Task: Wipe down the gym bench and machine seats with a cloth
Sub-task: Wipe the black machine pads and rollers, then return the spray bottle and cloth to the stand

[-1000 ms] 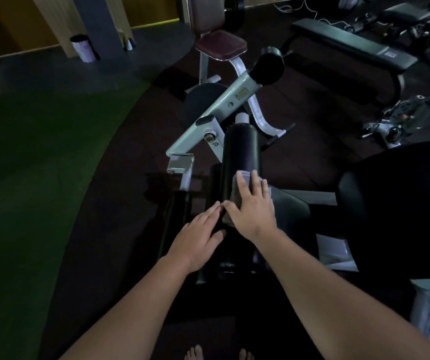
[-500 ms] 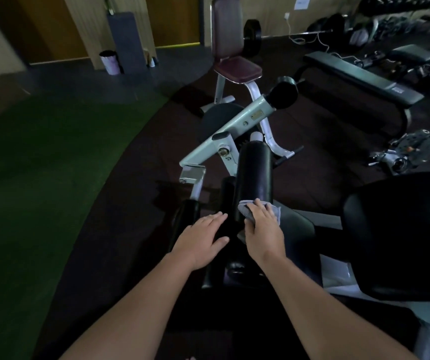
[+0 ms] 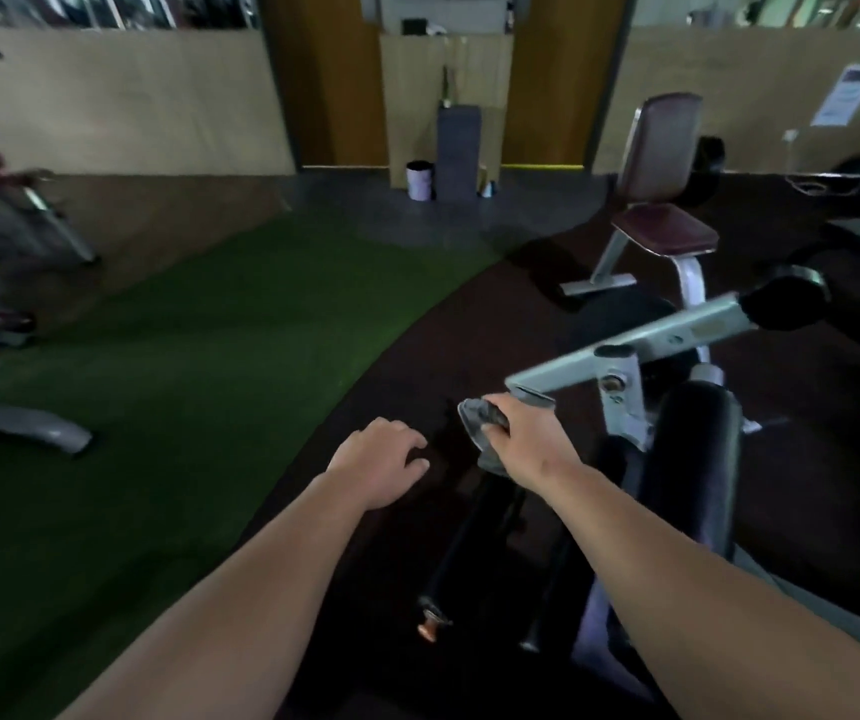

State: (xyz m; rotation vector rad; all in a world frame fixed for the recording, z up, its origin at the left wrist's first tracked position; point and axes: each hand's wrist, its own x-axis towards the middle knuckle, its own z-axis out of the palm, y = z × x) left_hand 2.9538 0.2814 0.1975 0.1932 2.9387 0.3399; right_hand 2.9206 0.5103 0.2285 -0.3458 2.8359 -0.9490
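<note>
The right hand (image 3: 526, 439) grips a grey cloth (image 3: 479, 433), which is bunched in the curled fingers and hangs a little below the fist. The cloth sits just beside the low end of the machine's pale metal arm (image 3: 651, 340); whether it touches the metal I cannot tell, as the frame is blurred. The left hand (image 3: 383, 459) hangs near it on the left, palm down, fingers loosely bent and holding nothing, over the dark floor (image 3: 469, 314). Both forearms reach in from the bottom edge.

To the right of the right hand stands a black roller pad (image 3: 693, 459), upright along the machine frame. The metal arm slopes up to the right and ends in a black knob (image 3: 781, 304). Behind it stands a chair with a maroon seat (image 3: 669, 228) and an upright back. Green turf (image 3: 183, 381) covers the floor on the left. A small bin (image 3: 419, 180) stands by the far wall, just beside a grey pedestal (image 3: 458, 148).
</note>
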